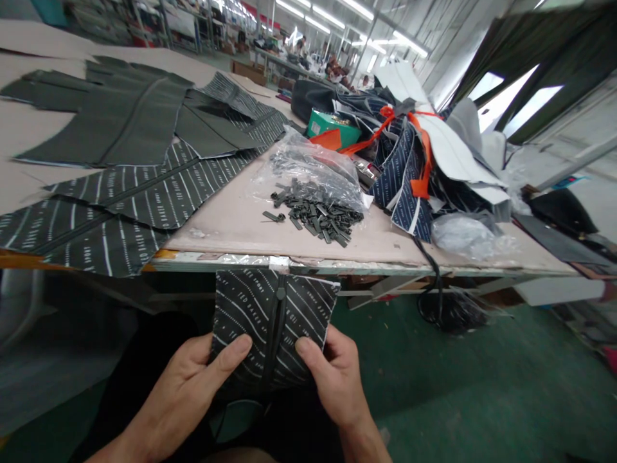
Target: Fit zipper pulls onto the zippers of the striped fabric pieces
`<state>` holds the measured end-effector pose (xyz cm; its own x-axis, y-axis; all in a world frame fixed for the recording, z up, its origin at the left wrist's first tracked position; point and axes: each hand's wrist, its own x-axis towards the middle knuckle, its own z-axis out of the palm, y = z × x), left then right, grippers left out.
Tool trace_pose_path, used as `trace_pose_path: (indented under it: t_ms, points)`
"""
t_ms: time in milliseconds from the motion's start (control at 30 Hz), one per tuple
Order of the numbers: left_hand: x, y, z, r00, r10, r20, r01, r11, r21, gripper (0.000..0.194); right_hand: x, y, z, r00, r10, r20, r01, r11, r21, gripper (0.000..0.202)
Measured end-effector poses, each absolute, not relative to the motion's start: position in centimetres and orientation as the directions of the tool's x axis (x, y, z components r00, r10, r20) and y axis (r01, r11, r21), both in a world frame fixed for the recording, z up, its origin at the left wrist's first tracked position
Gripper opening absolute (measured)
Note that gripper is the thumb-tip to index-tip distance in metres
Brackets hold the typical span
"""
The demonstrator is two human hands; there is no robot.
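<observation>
Between my hands is a dark fabric panel [245, 312] with white striped lettering and a zipper [274, 334] running down its middle. A zipper slider [280, 294] shows near its top end. My left hand [197, 376] grips the panel's left side, thumb pressed on the front and fingers behind it. Opposite, my right hand [335, 373] pinches the right side the same way. The panel's top edge is beside the table's front edge, above my lap. On the table just beyond lies a pile of small dark zipper pulls [322, 215], partly spilling from a clear plastic bag [318, 164].
Dark grey panels [130, 122] and printed zippered panels [139, 193] spread over the table [216, 231] at left. A green box [332, 128], navy striped fabric bundles [398, 167] with orange ties [424, 154] and a crumpled plastic bag [463, 235] stand at right. A black cable [436, 276] hangs off the edge.
</observation>
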<state>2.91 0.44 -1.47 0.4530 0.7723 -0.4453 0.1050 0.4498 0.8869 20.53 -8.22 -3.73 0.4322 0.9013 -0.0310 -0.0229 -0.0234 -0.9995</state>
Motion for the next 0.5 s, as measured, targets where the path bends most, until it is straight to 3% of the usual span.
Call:
trace_pose_path:
  t_ms: [200,400,500]
  points:
    - [4.4,2.2,-1.0,0.393,0.796,-0.461,0.001,0.501,0.866,0.043,19.8,-5.8,-1.2,0.554,0.833,0.011,0.037,-0.011,-0.999,0.017]
    - [6.3,6.4,1.4,0.366,0.886,-0.284,0.002,0.305,0.952,0.038,22.9,-1.1,1.0,0.553,0.815,0.176,0.3,0.003,-0.954,0.022]
    - [6.5,6.3,2.2,0.433,0.854,-0.29,-0.129,0.377,0.917,0.032,23.2,-1.1,1.3,0.51,0.835,0.208,0.338,0.028,-0.941,0.024]
